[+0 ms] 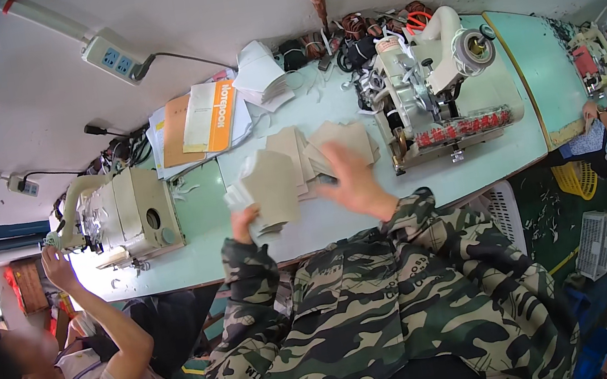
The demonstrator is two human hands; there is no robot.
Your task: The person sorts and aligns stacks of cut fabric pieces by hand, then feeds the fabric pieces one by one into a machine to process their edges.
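A fanned stack of flat beige cut pieces (272,186), with whitish edges on its left side, is upright in my left hand (245,221). The fingers of that hand are closed around its lower left edge. Just to the right, my right hand (356,181) is spread, fingers apart and slightly smeared by motion. It hovers at or over a second pile of beige pieces (347,137) on the table; whether it touches them I cannot tell. A third beige pile (286,147) lies between the two, partly hidden by the held stack.
On the pale green table (212,236) stand a sewing machine (442,88) to the right and another (129,213) to the left. Notebooks (201,122), white pieces (260,73) and a screwdriver (319,4) sit along the back. A co-worker (101,364) works at left; another person's hand (591,112) shows far right.
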